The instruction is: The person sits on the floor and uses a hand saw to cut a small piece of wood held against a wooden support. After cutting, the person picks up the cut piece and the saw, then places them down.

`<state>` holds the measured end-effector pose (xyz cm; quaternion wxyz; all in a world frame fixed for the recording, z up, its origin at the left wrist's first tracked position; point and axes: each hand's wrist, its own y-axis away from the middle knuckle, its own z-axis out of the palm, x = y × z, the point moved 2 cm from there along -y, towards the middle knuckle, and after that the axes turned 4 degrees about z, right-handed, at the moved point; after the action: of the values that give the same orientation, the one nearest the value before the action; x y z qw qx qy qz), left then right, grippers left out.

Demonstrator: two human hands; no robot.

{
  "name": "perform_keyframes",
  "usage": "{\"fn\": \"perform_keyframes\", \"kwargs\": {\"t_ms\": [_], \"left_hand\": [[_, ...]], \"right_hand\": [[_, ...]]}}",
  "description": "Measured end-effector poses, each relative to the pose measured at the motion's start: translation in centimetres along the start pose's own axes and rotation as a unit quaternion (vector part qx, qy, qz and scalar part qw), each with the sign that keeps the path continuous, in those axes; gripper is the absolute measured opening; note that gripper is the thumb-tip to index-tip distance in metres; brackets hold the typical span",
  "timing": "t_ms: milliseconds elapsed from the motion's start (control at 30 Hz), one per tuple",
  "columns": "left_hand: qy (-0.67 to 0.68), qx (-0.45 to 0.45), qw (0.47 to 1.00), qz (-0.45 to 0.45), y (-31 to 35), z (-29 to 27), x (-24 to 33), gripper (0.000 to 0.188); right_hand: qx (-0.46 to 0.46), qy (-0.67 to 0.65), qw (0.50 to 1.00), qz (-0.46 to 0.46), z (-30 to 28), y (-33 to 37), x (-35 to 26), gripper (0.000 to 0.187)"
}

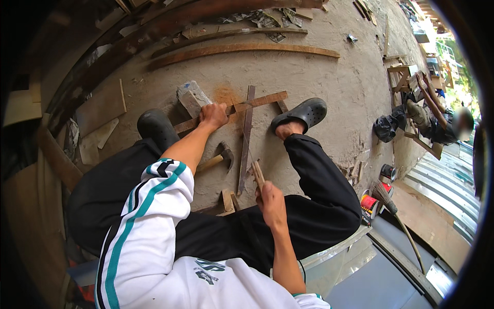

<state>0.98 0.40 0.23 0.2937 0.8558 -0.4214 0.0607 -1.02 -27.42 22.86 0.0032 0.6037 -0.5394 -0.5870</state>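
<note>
My left hand (pixel 213 115) is closed over a narrow wooden strip (pixel 266 99) and presses it down near the ground. In my right hand (pixel 271 206) is the wooden handle of a handsaw (pixel 258 173). The saw's thin blade, seen nearly edge-on, runs up to the strip, right of my left hand. A longer dark strip (pixel 244 154) lies under the wooden one and crosses it. Beside my left hand sits a block wrapped partly in clear plastic (pixel 191 98). Between my arms a claw hammer (pixel 218 158) with a wooden handle rests on the ground.
Orange sawdust (pixel 226 96) lies beyond the strip. Long boards (pixel 242 48) stretch across the far ground. My black clogs (pixel 309 114) flank the work. At right are a broom (pixel 385 198), paint cans (pixel 369 203), a black bag (pixel 389 124) and another person (pixel 435 116) at a bench.
</note>
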Motion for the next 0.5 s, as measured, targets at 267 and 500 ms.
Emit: {"fn": "perform_keyframes", "kwargs": {"t_ms": [267,500], "left_hand": [[0.006,0.017,1.0,0.009,-0.1,0.5,0.1,0.024],[0.009,0.042,0.999,0.013,0.0,1.2,-1.2,0.025]], "right_hand": [[0.045,0.104,0.993,-0.014,3.0,-7.6,-1.1,0.062],[0.048,0.084,0.994,0.05,0.8,1.0,-1.1,0.06]]}}
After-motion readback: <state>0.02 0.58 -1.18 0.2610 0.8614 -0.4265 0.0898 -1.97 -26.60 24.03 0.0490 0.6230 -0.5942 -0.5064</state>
